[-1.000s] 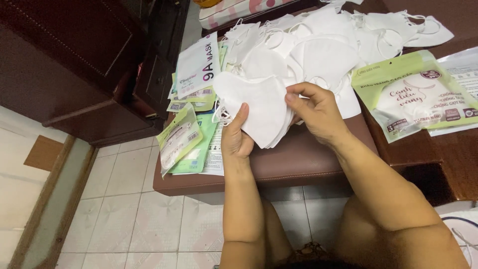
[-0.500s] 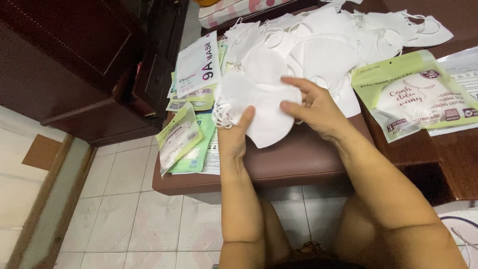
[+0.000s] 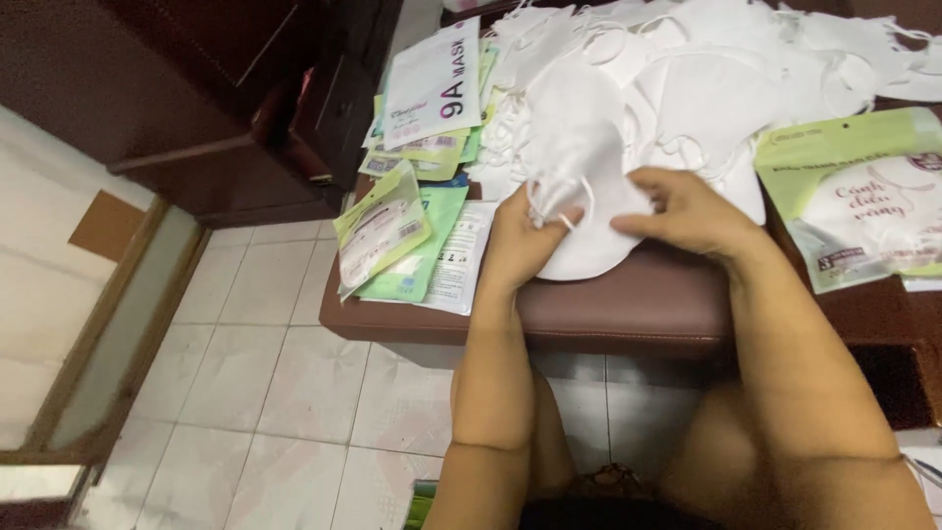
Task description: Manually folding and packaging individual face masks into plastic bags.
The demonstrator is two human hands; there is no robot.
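A white, cup-shaped face mask of soft non-woven fabric (image 3: 589, 211) is held flat between both hands above the near edge of a brown, smooth, padded leather-like bench top (image 3: 628, 304). The left hand (image 3: 525, 240) is closed on the mask's left edge, its fingers (image 3: 549, 218) curled around the thin white elastic ear loop (image 3: 554, 191), which arcs just above them. The right hand (image 3: 687, 211) grips the mask's right edge, thumb and fingertips pinched on the fabric. Just beyond the fingers, a loose heap of similar white masks with tangled loops (image 3: 706, 79) is spread across the bench. To the left of the left hand's fingers, glossy green-and-white flat plastic pouches (image 3: 407, 236) are fanned out near the bench corner. To the right of the right hand, a larger pale green printed packet with a clear window (image 3: 863, 196) lies flat. Pale square floor tiles (image 3: 265, 373) are seen below.
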